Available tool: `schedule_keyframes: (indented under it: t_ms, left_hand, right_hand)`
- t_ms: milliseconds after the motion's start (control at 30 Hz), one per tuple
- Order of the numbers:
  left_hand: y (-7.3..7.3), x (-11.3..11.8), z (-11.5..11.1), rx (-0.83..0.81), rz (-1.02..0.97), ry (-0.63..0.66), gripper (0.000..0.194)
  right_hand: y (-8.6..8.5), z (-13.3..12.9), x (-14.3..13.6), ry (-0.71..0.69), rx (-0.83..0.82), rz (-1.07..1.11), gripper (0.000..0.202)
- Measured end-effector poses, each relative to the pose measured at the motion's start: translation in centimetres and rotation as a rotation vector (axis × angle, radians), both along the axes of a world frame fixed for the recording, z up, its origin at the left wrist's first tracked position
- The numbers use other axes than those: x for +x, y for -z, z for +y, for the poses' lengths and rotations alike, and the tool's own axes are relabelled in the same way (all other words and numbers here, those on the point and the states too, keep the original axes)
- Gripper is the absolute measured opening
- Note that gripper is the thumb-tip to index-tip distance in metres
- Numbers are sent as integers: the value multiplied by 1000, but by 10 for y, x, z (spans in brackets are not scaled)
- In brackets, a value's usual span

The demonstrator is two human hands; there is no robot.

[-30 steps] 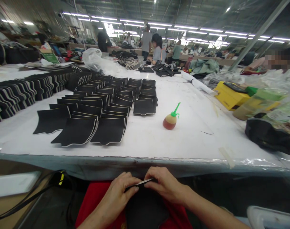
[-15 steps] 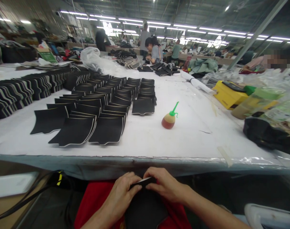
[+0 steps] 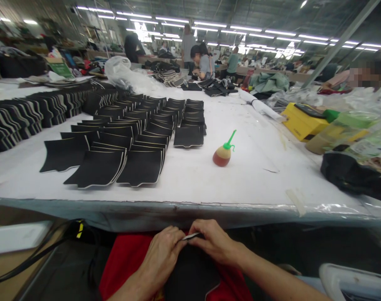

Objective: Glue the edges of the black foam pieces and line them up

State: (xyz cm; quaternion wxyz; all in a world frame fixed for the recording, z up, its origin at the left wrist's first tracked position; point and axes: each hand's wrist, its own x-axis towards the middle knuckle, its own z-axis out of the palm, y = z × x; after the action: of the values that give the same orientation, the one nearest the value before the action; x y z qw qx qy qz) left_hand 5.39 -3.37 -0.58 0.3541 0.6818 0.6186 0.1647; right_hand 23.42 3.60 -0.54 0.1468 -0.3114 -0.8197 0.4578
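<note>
A black panel with a pale edge (image 3: 192,274) lies over my lap, below the table's front edge. My left hand (image 3: 167,246) pinches its top edge on the left, thumb and fingers closed on it. On the right, my right hand (image 3: 214,240) grips the same edge, close beside the left. Between my fingertips the pale rim bends slightly. Several rows of similar black panels (image 3: 140,167) overlap on the white table in front of me. A squeeze bottle (image 3: 222,155) with a green spout and amber liquid stands to their right.
The white-covered table (image 3: 247,184) ends just beyond my hands. Stacked black pieces (image 3: 11,121) line the left. A yellow box (image 3: 305,121), a greenish container (image 3: 337,129) and a black bag (image 3: 350,171) stand at the right. Several people work farther back.
My fingers have closed tighter on the panel's top edge, and its pale rim shows more bend. Both hands stay in nearly the same place. The view has shifted slightly.
</note>
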Motion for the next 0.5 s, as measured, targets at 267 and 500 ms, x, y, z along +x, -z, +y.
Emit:
schedule_keyframes:
  t_ms: [267,500]
  left_hand:
    - [-10,-7,6,-1,-127,51,35]
    - [-11,-14,9,-58,-204,36,33]
  right_hand:
    - [-2,0,1,-4,-8,35,10]
    - [-2,10,15,5,-52,34,10]
